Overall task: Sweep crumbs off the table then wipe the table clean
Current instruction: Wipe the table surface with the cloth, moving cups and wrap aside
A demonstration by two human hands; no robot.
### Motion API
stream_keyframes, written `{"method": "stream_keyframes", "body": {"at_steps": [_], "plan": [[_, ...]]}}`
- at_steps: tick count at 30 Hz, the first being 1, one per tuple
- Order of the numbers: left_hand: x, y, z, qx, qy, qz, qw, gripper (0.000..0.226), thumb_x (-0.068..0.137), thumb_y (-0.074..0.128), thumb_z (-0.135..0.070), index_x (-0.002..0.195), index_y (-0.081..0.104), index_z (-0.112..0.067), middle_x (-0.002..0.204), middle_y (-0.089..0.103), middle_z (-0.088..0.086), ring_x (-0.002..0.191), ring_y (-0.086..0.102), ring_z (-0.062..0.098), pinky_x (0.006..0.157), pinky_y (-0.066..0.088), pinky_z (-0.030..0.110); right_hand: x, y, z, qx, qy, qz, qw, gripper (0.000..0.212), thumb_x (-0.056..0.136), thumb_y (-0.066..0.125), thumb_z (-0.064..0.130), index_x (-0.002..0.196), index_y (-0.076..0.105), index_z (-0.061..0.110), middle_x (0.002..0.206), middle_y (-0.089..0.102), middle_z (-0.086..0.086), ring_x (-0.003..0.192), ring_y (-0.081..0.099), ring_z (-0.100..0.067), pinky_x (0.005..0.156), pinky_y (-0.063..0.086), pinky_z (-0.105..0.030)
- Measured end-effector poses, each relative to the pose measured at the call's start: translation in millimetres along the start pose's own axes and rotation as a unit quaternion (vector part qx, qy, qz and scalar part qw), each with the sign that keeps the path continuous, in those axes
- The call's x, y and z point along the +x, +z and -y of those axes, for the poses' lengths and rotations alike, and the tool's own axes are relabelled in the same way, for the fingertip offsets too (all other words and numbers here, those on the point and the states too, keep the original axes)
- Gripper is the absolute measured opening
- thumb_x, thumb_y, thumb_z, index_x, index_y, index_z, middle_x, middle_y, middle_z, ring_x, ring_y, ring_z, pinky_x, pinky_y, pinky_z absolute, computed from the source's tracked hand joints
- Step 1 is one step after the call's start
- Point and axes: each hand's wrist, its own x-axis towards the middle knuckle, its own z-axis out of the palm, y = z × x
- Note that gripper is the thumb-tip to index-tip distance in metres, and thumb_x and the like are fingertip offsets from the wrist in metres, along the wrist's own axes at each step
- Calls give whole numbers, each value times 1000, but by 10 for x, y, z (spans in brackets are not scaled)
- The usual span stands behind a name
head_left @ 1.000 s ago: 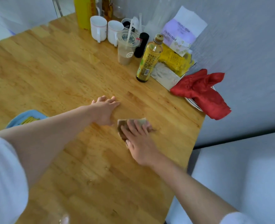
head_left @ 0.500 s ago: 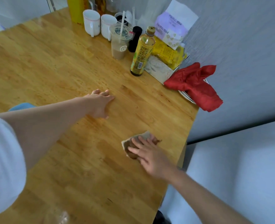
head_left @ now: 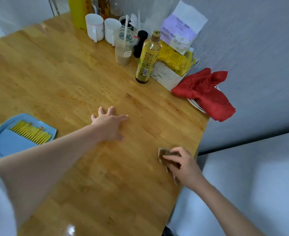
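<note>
The wooden table (head_left: 63,79) fills the view. My left hand (head_left: 109,124) rests flat on it near the middle, fingers spread. My right hand (head_left: 182,165) is at the table's right edge, its bent fingers gripping a small brown cloth (head_left: 164,153) against the wood. A blue dustpan (head_left: 12,145) with a yellow-bristled brush (head_left: 30,132) in it lies at the left edge, partly hidden by my left forearm. I cannot make out any crumbs on the wood.
Against the far wall stand two white mugs (head_left: 95,27), a plastic cup with a straw (head_left: 124,48), a yellow tea bottle (head_left: 148,58) and a tissue box (head_left: 165,76). A red cloth (head_left: 206,92) drapes over a plate (head_left: 195,103) at the right edge.
My right hand has slid the brown cloth from beside my left hand toward me and out to the table's right edge. My left hand has stayed in place, fingers now spread.
</note>
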Motion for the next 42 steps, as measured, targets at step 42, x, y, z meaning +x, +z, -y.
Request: {"method": "stream_keyframes", "body": {"at_steps": [42], "plan": [[-104, -35, 979, -13, -36, 37, 999, 79, 96, 35, -4, 158, 0, -37, 166, -14, 8, 151, -13, 39, 123, 12, 51, 1971, 537, 1624, -31, 66, -107, 992, 35, 100, 51, 31, 134, 60, 28, 119, 47, -1, 89, 62, -20, 75, 48, -28]]}}
